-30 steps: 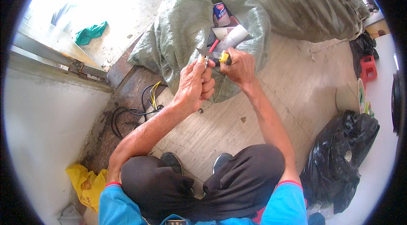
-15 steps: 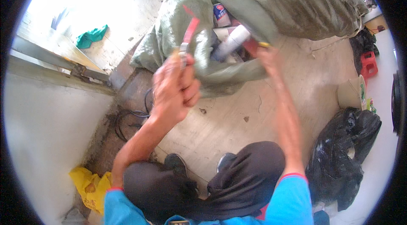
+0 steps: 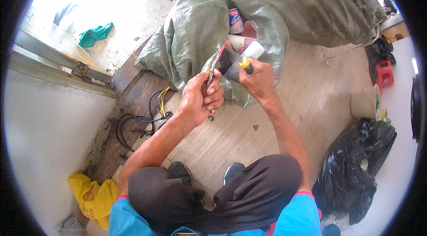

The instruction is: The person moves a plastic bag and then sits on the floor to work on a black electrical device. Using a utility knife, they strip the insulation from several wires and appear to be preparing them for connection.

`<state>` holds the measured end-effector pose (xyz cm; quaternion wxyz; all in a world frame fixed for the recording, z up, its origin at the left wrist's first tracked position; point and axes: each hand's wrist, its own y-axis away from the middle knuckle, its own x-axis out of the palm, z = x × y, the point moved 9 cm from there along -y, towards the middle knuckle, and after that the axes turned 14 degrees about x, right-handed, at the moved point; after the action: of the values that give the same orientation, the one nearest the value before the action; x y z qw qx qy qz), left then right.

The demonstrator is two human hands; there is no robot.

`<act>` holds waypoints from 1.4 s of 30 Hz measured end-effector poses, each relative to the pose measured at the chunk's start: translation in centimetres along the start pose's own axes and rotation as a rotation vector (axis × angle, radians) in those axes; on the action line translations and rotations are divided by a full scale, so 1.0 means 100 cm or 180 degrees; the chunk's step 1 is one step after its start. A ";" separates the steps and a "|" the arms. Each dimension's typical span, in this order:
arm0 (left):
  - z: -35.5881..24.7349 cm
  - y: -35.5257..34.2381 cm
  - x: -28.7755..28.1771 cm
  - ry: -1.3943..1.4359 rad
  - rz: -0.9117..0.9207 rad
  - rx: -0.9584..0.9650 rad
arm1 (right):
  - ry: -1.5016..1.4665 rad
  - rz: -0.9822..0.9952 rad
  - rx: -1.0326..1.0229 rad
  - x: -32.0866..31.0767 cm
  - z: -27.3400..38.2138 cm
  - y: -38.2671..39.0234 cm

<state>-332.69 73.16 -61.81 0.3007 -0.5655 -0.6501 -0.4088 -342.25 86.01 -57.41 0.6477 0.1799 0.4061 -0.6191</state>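
Red and silvery, a thin strip [image 3: 215, 64] is gripped in the curled fingers of the left hand [image 3: 198, 96], its red tip slanting up and rightward past the thumb, a short reddish end showing beneath. Just right of those fingers, the right hand [image 3: 261, 80] has its own clenched round a yellow-and-black handle [image 3: 245, 64], apart from the strip; whether a blade is out cannot be told. Beyond both sets of fingers, a grey-green woven sack [image 3: 189, 20] gapes open, a white cylinder [image 3: 254, 50] just past the right fingers, a blue-and-white container [image 3: 236, 22] farther off. Left of the left fingers and nearer the body, black cable [image 3: 119, 126] lies looped near some yellow wires [image 3: 163, 96]. Well to the right of the right fingers, a crumpled black bag [image 3: 356, 165] lies on the floor [image 3: 307, 85], a beige tub [image 3: 364, 102] just beyond it.
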 end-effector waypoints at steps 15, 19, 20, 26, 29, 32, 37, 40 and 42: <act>0.014 -0.002 0.001 0.0304 0.0171 -0.0129 | 0.0483 0.0335 -0.0083 0.032 0.011 0.023; 0.012 0.001 0.003 0.0133 0.0205 -0.0047 | 0.0413 0.0221 -0.0172 0.031 0.012 0.025; 0.012 0.001 0.002 0.0086 0.0179 -0.0024 | 0.0409 0.0235 -0.0142 0.031 0.011 0.024; 0.012 0.000 0.001 -0.0278 -0.0026 0.0184 | 0.0349 0.0198 -0.0172 0.030 0.010 0.024; 0.011 -0.001 0.001 -0.0457 -0.0013 0.0279 | 0.0328 0.0204 -0.0140 0.030 0.008 0.025; 0.010 -0.001 0.000 -0.0611 0.0026 0.0372 | 0.0280 0.0180 -0.0172 0.028 0.009 0.026; 0.003 -0.004 0.002 -0.0778 0.0233 0.0672 | 0.0097 0.0067 -0.0297 0.022 0.012 0.027; 0.003 -0.004 -0.001 -0.0975 0.0241 0.0677 | 0.0165 0.0125 -0.0206 0.024 0.008 0.027; 0.003 -0.004 -0.001 -0.1075 0.0256 0.0664 | 0.0149 0.0174 -0.0169 0.025 0.007 0.027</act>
<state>-333.03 73.37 -62.17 0.2605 -0.6173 -0.7070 -0.2262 -339.72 84.28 -59.61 0.6592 0.1882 0.4323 -0.5858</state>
